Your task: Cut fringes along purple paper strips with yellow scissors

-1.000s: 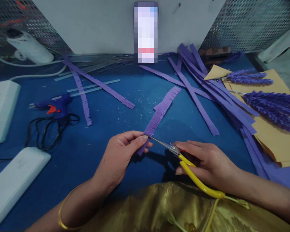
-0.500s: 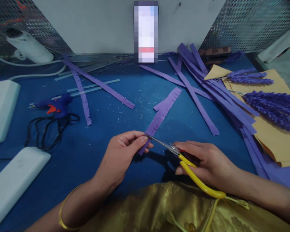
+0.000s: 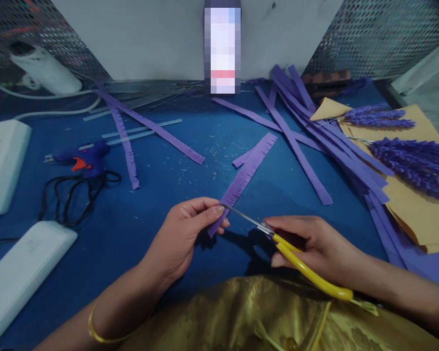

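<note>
Head view: blue surface. Tan paper along its right edge. My left hand near the front edge, thumb and fingers pinched. Right hand right of it, gripping yellow-handled scissors. Glue gun toward left edge. Fringed purple strip mid-surface, lower end in my left pinch, scissor tips at it beside the thumb.

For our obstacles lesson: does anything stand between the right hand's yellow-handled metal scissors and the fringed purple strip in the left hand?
Nothing visible does: the scissors in the right hand reach the strip beside the left hand.
</note>
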Tool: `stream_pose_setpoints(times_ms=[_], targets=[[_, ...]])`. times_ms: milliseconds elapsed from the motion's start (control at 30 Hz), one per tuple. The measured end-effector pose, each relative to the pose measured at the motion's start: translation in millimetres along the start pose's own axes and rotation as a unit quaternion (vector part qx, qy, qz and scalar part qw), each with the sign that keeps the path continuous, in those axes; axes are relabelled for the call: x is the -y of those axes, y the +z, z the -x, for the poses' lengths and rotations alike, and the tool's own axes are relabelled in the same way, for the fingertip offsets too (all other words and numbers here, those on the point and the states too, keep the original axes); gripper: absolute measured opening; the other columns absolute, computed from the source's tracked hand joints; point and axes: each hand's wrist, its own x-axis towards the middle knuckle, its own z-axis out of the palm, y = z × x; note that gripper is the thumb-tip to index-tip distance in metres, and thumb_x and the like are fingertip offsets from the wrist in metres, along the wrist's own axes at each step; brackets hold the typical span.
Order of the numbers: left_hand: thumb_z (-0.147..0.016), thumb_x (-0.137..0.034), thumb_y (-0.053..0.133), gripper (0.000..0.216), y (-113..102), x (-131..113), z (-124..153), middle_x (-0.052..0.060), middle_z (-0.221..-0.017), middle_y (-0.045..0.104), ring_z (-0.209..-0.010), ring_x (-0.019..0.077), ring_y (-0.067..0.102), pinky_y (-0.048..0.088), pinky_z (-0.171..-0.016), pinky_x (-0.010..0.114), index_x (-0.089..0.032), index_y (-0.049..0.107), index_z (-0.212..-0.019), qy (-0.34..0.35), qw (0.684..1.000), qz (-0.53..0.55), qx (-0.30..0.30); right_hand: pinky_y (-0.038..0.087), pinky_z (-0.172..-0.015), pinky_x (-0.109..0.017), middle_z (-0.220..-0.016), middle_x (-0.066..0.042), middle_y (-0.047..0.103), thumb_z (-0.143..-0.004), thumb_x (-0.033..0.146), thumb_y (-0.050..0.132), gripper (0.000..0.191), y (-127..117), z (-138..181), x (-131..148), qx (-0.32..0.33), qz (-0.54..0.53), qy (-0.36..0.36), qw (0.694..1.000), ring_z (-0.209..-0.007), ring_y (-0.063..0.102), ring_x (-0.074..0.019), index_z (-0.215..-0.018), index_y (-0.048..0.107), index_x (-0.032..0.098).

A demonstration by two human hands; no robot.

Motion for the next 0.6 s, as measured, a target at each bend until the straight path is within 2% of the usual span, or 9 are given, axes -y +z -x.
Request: stream_pose_setpoints(times_ms=[133,300,433,600], targets=[[-0.077,-0.028,0.081,0.009,-1.3,1.0,-1.2,-0.001,-0.066,0.072,-0.060,0.0084,0.059,0.046,-0.060,0.018,-0.020,0.078,-0.075,-0.008,1.000,0.003,-0.004,0.041,-0.056,-0.021,-0.073,0.002,0.059,-0.089,0.053,0.067,0.035,-0.6,-1.3,0.6,0.009,-0.031,0.017,0.999,-0.063,0.051,-0.0126,-0.089,0.067,0.018],[-0.076,-0.029,0.082,0.010,-0.1,0.4,0.3,0.000,-0.070,0.074,-0.062,0.0095,0.060,0.047,-0.062,0.019,-0.019,0.079,-0.079,0.009,0.999,-0.035,-0.012,0.043,-0.060,-0.025,-0.078,-0.002,0.065,-0.089,0.056,0.066,0.040,0.5,-0.4,-0.7,-0.037,0.047,-0.005,0.998,-0.065,0.056,-0.0154,-0.100,0.070,0.018],[-0.076,-0.027,0.082,0.008,1.0,-1.0,1.4,0.000,-0.068,0.074,-0.062,0.0092,0.060,0.047,-0.062,0.019,-0.019,0.079,-0.078,0.020,0.999,-0.037,-0.028,0.041,-0.058,-0.026,-0.078,-0.003,0.064,-0.087,0.057,0.068,0.047,1.1,1.0,-2.2,-0.050,0.102,-0.010,0.993,-0.063,0.056,-0.0164,-0.116,0.068,0.020],[-0.076,-0.028,0.081,0.009,1.5,-1.0,1.1,0.000,-0.067,0.073,-0.062,0.0087,0.060,0.047,-0.063,0.018,-0.019,0.079,-0.077,0.035,0.998,-0.032,-0.045,0.038,-0.055,-0.025,-0.076,-0.001,0.061,-0.086,0.055,0.071,0.049,1.7,1.8,-3.3,-0.057,0.124,-0.035,0.990,-0.061,0.054,-0.0147,-0.119,0.066,0.019]])
